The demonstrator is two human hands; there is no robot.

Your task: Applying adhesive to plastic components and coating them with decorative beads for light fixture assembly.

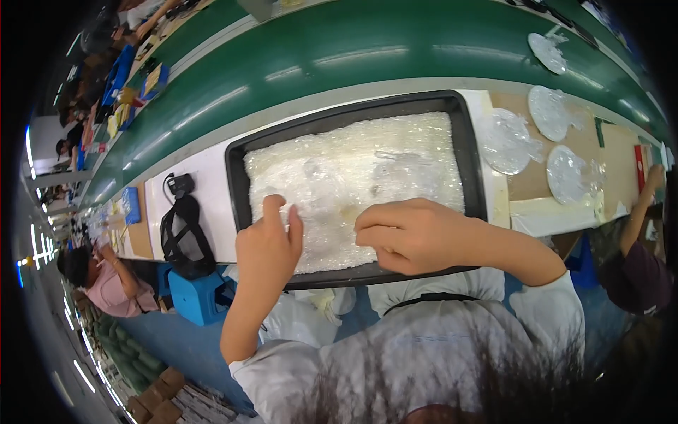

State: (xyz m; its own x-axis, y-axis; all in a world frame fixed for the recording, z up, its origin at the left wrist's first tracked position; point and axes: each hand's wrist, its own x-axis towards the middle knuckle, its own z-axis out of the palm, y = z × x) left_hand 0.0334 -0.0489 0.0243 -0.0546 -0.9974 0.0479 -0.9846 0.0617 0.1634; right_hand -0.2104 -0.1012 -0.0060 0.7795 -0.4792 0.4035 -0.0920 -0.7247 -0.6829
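Observation:
A black rectangular tray lies before me, filled with a bed of small clear, glittering pieces too fine to tell apart. Above its near left part is my left hand, thumb and forefinger apart, with nothing visible between them. Farther right, my right hand is closed over the near part of the bed, fingers curled and pressed together. Whatever it pinches is hidden. Between the hands, the surface looks slightly uneven and cloudy.
Several clear round plastic pieces lie right of the tray, one on the green conveyor belt. To the left are a black mesh bag and a small black device. A blue stool stands below. Co-workers sit at both sides.

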